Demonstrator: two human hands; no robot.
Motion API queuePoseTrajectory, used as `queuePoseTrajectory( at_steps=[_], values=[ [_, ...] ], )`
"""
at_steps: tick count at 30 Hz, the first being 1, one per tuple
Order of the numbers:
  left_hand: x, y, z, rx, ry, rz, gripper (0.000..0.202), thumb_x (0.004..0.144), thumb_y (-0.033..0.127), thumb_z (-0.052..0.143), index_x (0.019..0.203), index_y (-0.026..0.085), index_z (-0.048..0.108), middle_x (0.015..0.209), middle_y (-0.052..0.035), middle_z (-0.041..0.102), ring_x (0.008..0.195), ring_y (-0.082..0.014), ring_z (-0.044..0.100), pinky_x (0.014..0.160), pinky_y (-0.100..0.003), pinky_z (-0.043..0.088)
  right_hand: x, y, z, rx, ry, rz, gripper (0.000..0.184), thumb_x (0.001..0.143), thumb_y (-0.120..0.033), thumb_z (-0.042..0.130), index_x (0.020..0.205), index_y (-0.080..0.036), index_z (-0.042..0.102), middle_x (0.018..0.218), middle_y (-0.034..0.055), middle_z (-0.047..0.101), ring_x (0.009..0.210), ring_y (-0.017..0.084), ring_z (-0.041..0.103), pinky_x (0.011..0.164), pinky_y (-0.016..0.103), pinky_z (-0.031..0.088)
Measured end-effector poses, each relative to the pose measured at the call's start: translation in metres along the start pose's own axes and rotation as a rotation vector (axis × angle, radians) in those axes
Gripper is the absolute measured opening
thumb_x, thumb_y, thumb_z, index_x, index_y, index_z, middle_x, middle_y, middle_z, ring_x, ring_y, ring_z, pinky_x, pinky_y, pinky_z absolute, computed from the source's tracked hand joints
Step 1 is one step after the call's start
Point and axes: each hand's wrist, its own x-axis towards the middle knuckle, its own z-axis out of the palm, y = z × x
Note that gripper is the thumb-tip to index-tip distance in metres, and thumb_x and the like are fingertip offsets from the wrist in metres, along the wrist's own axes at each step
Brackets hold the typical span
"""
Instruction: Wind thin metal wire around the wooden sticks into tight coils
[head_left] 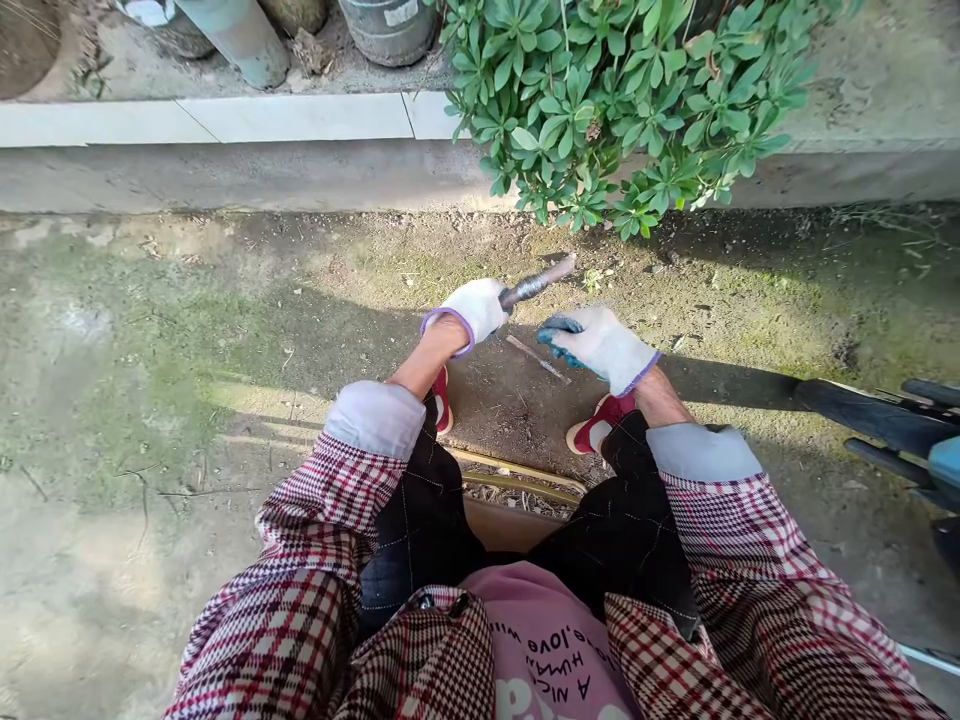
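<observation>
My left hand (474, 310) wears a white work glove and is closed around the handle of a grey metal tool (537, 283) that points up and to the right toward a plant. My right hand (596, 341), also gloved in white with blue fingertips, hovers over the bare soil with its fingers curled and slightly apart, holding nothing I can see. A thin stick (537, 358) lies on the ground between the two hands. My red shoes (600, 424) rest on the soil below the hands.
A leafy green plant (615, 100) overhangs a low concrete curb (225, 120) at the back. Pots and a pipe (240, 40) stand behind the curb. A dark cart or vehicle part (892, 425) sits at the right. Mossy ground spreads left.
</observation>
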Motion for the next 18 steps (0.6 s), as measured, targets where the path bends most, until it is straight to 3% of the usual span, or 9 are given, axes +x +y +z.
queuePoseTrajectory(
  at_steps=[2, 5, 11, 14, 18],
  values=[
    [0.004, -0.003, 0.006, 0.12, 0.018, -0.008, 0.032, 0.097, 0.019, 0.058, 0.121, 0.008, 0.076, 0.115, -0.0214, 0.077, 0.114, -0.0339, 0.072, 0.102, -0.044, 0.054, -0.004, -0.002, -0.002, -0.051, -0.011, -0.011, 0.025, 0.09, -0.033, 0.06, 0.083, -0.018, 0.078, 0.07, 0.0021, 0.071, 0.062, 0.015, 0.058, 0.061, 0.028, 0.042],
    [0.0, 0.003, 0.02, 0.332, -0.084, 0.034, 0.036, 0.098, 0.016, 0.052, 0.123, 0.009, 0.077, 0.115, -0.0234, 0.078, 0.113, -0.0364, 0.075, 0.099, -0.047, 0.057, -0.006, 0.001, -0.01, -0.106, 0.001, -0.024, 0.025, 0.09, -0.033, 0.061, 0.089, -0.019, 0.081, 0.07, 0.0014, 0.071, 0.064, 0.015, 0.059, 0.061, 0.028, 0.041],
    [-0.024, 0.03, 0.046, 0.403, -0.271, 0.277, 0.031, 0.094, 0.019, 0.059, 0.114, 0.016, 0.083, 0.109, -0.0189, 0.081, 0.108, -0.0334, 0.077, 0.095, -0.039, 0.058, 0.002, 0.022, -0.026, -0.249, 0.01, 0.064, 0.026, 0.091, -0.033, 0.062, 0.096, -0.021, 0.085, 0.08, 0.0036, 0.078, 0.07, 0.018, 0.065, 0.065, 0.029, 0.044],
    [-0.03, 0.03, 0.043, 0.428, -0.27, 0.383, 0.034, 0.094, 0.019, 0.056, 0.114, 0.017, 0.082, 0.104, -0.016, 0.081, 0.103, -0.0308, 0.078, 0.089, -0.036, 0.057, 0.008, 0.032, -0.028, -0.221, 0.011, 0.11, 0.027, 0.092, -0.033, 0.062, 0.1, -0.021, 0.085, 0.083, 0.0045, 0.079, 0.07, 0.019, 0.066, 0.065, 0.029, 0.046],
    [-0.029, 0.019, 0.025, 0.356, -0.231, 0.398, 0.028, 0.09, 0.026, 0.059, 0.108, 0.024, 0.082, 0.095, -0.0065, 0.081, 0.091, -0.0231, 0.075, 0.079, -0.03, 0.052, 0.016, 0.04, -0.025, -0.191, 0.052, 0.049, 0.025, 0.091, -0.031, 0.062, 0.096, -0.021, 0.084, 0.086, 0.0055, 0.081, 0.074, 0.021, 0.069, 0.067, 0.03, 0.049]
  ],
)
